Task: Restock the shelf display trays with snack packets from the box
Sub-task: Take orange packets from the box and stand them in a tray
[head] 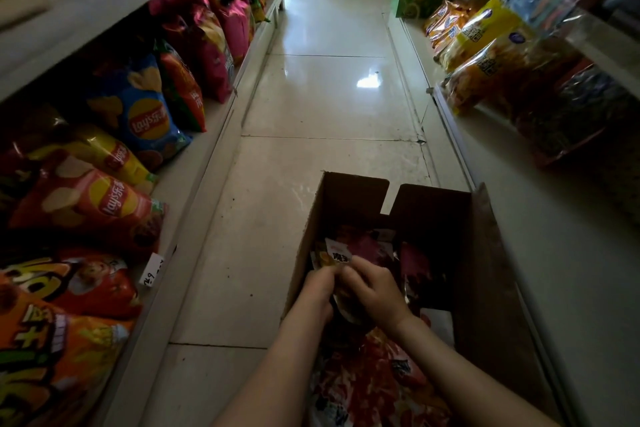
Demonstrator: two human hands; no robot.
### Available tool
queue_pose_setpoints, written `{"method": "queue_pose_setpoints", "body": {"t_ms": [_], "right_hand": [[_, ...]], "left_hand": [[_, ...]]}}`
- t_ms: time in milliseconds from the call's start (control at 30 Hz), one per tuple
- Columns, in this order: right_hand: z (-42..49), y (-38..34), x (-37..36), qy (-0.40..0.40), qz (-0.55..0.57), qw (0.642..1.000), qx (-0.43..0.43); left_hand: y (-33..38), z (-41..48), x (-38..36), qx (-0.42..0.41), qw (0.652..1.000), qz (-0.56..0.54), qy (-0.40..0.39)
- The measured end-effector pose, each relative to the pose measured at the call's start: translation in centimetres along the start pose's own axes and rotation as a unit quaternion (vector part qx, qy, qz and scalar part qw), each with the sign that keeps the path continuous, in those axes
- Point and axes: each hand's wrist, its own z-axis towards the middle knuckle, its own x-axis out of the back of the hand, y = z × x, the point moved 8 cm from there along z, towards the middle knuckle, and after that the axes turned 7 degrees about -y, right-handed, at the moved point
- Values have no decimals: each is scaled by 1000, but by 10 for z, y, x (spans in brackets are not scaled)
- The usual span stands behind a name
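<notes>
1. I see both hands lowered into the open cardboard box (485,270), which stands on the tiled aisle floor (311,97) between two shelf units.
2. Left hand (318,288): the fingers are curled tight with the back of the hand up. It grips the left side of a small bundle of snack packets (335,256).
3. Right hand (377,291): the fingers are curled over the same bundle from the right. Its fingertips lie against the left hand's fingers.
4. Bundle: the white-and-orange top end projects beyond the fingers, toward the far wall of the box. I cannot tell how many packets it contains.
5. Loose packets (374,392), mostly red, lie in the bottom of the box, below and around the wrists.
6. Chip bags (138,107) fill the left shelf, and orange bags (485,31) fill the right shelf. Both are well apart from the hands.
</notes>
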Motion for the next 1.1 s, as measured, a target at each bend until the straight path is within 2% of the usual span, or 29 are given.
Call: {"method": "queue_pose_setpoints", "body": {"t_ms": [33, 100, 133, 167, 233, 267, 333, 400, 567, 667, 733, 833, 900, 933, 1000, 1067, 1100], "right_hand": [[2, 10, 7, 25, 24, 999, -32], [6, 34, 22, 44, -27, 993, -108], [8, 50, 24, 13, -84, 985, -148], [8, 64, 21, -55, -166, 969, -175], [-1, 88, 4, -210, -336, 899, -187], [-6, 97, -3, -257, -399, 861, -181], [-13, 104, -8, -271, -493, 809, -170], [-14, 106, -5, -231, -549, 785, -171], [-5, 81, 24, -64, -567, 809, -141], [-2, 74, 33, -51, -546, 827, -124], [0, 72, 39, -25, -491, 858, -149], [-1, 73, 53, 81, -379, 905, -175], [-3, 77, 58, 107, -318, 919, -207], [-4, 76, 61, 112, -317, 915, -221], [-4, 67, 63, 85, -423, 878, -207], [-1, 59, 49, -8, -539, 828, -155], [0, 59, 36, -62, -564, 815, -120]], "left_hand": [[0, -2, -1, 4, 1000, 6, 1], [1, -5, -3, 15, 1000, 6, -6], [2, -6, -4, 18, 1000, 5, -5], [3, -7, -3, 18, 1000, 5, -1], [1, -4, 0, 18, 1000, 0, 4], [0, -3, 1, 21, 1000, -2, 5], [-1, -3, 1, 21, 1000, 5, 4], [-2, -2, 2, 21, 1000, 14, 10], [-6, 3, 12, 19, 998, 56, 32], [-9, 3, 12, 34, 996, 70, 37], [-10, 1, 11, 41, 995, 79, 36], [-10, -2, 7, 46, 995, 83, 24], [-10, -6, 5, 49, 995, 81, 24], [-10, -6, 5, 49, 995, 83, 23], [-9, -7, 5, 51, 994, 94, 24], [-11, -6, 9, 57, 990, 120, 38], [-12, -7, 9, 64, 988, 133, 41]]}}
